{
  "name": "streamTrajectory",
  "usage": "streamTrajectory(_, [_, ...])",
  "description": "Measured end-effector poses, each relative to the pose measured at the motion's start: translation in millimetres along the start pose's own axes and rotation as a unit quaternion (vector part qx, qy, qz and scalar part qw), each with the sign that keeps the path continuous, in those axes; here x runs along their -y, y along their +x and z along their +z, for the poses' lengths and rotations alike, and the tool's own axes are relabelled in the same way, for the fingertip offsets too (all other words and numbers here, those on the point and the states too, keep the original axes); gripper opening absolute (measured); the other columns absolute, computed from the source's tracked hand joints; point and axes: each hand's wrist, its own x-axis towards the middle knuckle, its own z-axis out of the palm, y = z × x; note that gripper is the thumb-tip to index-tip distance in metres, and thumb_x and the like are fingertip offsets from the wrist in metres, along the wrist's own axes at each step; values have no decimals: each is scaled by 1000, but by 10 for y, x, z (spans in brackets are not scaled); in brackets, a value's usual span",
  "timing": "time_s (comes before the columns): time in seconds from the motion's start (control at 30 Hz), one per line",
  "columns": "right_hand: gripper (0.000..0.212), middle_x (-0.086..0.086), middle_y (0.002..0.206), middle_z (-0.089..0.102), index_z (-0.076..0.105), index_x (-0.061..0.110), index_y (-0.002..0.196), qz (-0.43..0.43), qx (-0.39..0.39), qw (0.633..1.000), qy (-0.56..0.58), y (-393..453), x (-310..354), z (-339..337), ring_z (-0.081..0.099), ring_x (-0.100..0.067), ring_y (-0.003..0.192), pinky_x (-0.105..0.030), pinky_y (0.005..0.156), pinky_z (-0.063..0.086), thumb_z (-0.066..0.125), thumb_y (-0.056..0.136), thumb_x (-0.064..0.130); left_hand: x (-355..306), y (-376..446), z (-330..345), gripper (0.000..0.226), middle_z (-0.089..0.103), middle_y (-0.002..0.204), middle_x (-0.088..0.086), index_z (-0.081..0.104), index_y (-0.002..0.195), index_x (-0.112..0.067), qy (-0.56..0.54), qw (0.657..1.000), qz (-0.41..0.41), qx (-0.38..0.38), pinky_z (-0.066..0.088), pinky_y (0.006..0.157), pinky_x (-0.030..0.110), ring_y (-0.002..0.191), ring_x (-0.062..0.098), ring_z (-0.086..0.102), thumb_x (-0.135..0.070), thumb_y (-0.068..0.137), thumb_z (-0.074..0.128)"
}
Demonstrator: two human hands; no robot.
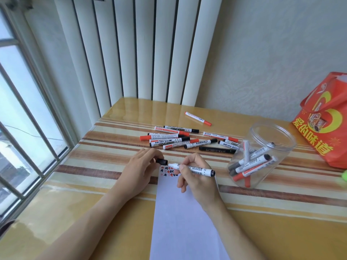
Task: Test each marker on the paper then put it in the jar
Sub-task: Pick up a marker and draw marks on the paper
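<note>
My right hand (195, 177) grips a white whiteboard marker (197, 169) with a black end, held level over the top of the white paper (180, 222). Its tip points left at a black cap (161, 161), which my left hand (139, 167) pinches just off the tip. Small black and red test marks (168, 170) fill the paper's top edge. A clear plastic jar (261, 156) stands to the right and holds several markers. A pile of loose markers (184, 140) lies beyond my hands, with one red-capped marker (198, 118) farther back.
A red gift bag (326, 117) stands at the table's right edge, with a green object (344, 176) just in front of it. A window with bars runs along the left. White vertical slats line the wall behind the striped table (105, 152).
</note>
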Motion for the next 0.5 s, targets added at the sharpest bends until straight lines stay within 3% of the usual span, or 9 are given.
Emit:
streamTrajectory(0.13, [6,-20,85,73,63,13,95,2,21,1000,-22,13,-13,16,63,-29,59,-36,51,51,68,93,15,-27,-17,0,34,57,98,-24,57,106,-25,-14,999,7,28,37,77,12,92,-1,51,5,90,64])
streamTrajectory(0.3, [9,-1,74,71,74,12,103,14,23,999,-33,0,99,-53,62,-25,60,-34,55,52,75,95,11,-9,-15,7,27,60,99,-21,59,106,-26,-22,1000,6,18,39,77,14,92,0,52,-3,93,63])
streamTrajectory(0.4, [18,-8,91,76,77,14,108,50,26,998,28,-9,167,-124,70,-28,68,-36,62,57,70,97,27,14,-12,23,22,62,101,-19,64,111,-24,-19,1000,12,15,39,82,14,96,2,53,-12,95,57])
streamTrajectory(0.5, [5,-12,87,77,77,20,100,32,3,997,-63,20,110,-180,71,-25,63,-33,57,53,73,97,18,65,-14,28,22,61,101,-15,67,113,-23,-15,1000,-1,15,40,83,15,95,5,53,-16,96,57])
